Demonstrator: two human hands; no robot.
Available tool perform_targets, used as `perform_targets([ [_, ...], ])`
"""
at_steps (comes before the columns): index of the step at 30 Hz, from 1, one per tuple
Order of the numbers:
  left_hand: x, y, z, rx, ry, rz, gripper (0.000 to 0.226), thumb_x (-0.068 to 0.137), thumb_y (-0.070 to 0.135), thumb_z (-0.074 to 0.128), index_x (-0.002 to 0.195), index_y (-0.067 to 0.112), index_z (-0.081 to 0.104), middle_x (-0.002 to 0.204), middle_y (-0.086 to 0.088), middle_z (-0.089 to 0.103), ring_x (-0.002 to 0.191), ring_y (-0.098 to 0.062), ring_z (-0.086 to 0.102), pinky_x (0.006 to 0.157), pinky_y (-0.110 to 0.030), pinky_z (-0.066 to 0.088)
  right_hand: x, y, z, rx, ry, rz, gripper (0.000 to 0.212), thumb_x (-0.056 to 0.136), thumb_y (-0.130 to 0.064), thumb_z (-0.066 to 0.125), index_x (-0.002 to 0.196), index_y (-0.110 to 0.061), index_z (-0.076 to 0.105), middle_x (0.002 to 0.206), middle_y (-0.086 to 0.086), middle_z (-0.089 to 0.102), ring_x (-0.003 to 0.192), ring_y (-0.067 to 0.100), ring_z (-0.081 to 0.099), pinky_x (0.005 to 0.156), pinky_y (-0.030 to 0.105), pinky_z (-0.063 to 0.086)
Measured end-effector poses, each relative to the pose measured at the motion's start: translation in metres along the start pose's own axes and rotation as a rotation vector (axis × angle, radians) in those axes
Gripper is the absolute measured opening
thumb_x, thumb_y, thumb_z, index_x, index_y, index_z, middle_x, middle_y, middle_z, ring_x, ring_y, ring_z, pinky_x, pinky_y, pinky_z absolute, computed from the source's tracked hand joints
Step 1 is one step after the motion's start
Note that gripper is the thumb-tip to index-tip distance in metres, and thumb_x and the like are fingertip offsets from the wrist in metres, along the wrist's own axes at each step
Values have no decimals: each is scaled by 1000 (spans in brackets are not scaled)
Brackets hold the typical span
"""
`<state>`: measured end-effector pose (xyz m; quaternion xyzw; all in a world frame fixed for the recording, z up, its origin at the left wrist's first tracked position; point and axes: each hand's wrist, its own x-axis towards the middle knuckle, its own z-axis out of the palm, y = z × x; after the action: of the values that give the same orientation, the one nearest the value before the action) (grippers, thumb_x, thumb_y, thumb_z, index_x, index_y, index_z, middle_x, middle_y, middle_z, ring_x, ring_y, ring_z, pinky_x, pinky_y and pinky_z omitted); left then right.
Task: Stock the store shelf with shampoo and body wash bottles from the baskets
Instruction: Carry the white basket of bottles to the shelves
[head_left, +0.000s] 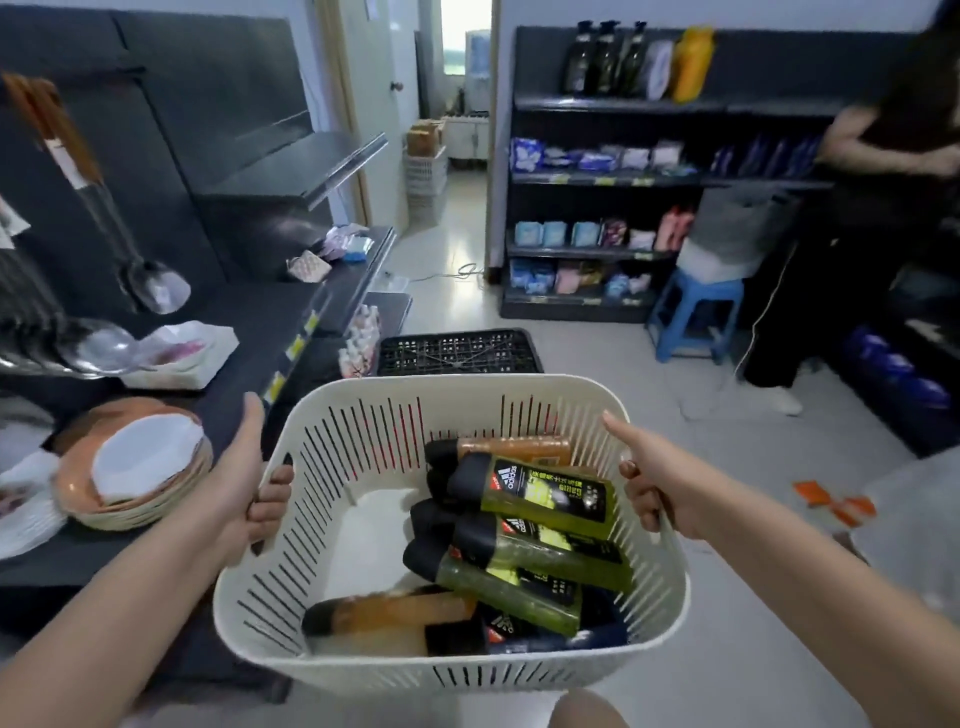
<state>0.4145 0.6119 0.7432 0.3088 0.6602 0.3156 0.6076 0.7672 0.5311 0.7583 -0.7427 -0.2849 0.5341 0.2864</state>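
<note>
Cream slotted basket (337, 457) — left hand (244, 483) grips its left rim, right hand (654, 483) its right rim; green Adidas bottles (545, 493) lie inside.

Cream slotted basket (332, 519): moulded plastic, matt. Green translucent bottles (550, 499): glossy plastic, matt black caps. Silver long-handled ladle (156, 291): polished metal. Black lattice crate (457, 351): plastic. Blue stool (696, 306): smooth plastic. Pale floor tiles (597, 353): glossy, reflective.
</note>
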Motion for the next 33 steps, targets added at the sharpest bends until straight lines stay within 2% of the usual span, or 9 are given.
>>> perform_targets([
  [6, 51, 41, 98, 26, -15, 13, 82, 54, 99, 36, 52, 18, 33, 40, 2, 28, 26, -10, 21, 30, -11, 18, 80, -18, -87, 27, -5, -21, 54, 84, -69, 50, 68, -18, 39, 50, -2, 21, 34, 11, 22, 37, 19, 23],
  [16, 102, 71, 240, -103, 138, -107, 81, 55, 99, 37, 53, 19, 35, 43, 2, 28, 30, -11, 21, 32, -13, 19, 207, -92, -207, -159, -128, -65, 53, 85, -69, 46, 65, -20, 41, 49, -3, 23, 38, 12, 24, 42, 22, 23],
  [23, 160, 90, 271, -219, 236, -159, 80, 57, 97, 38, 52, 18, 36, 43, 1, 28, 30, -12, 21, 34, -13, 19, 305, -161, -213, -301, -230, -118, 49, 84, -69, 45, 57, -28, 43, 44, -2, 27, 35, 13, 27, 40, 23, 25],
  [30, 238, 116, 274, -312, 373, -109, 76, 64, 93, 37, 49, 19, 32, 43, 0, 23, 31, -12, 20, 35, -16, 19, 421, -231, -168, -440, -335, -198, 64, 86, -63, 49, 40, -19, 47, 41, 1, 31, 33, 16, 31, 39, 23, 30],
  [33, 257, 128, 273, -314, 441, -123, 74, 61, 94, 39, 48, 22, 27, 47, 0, 22, 37, -14, 19, 43, -24, 18, 462, -268, -147, -503, -417, -212, 56, 85, -65, 46, 48, -23, 49, 43, 0, 30, 35, 15, 29, 40, 23, 31],
])
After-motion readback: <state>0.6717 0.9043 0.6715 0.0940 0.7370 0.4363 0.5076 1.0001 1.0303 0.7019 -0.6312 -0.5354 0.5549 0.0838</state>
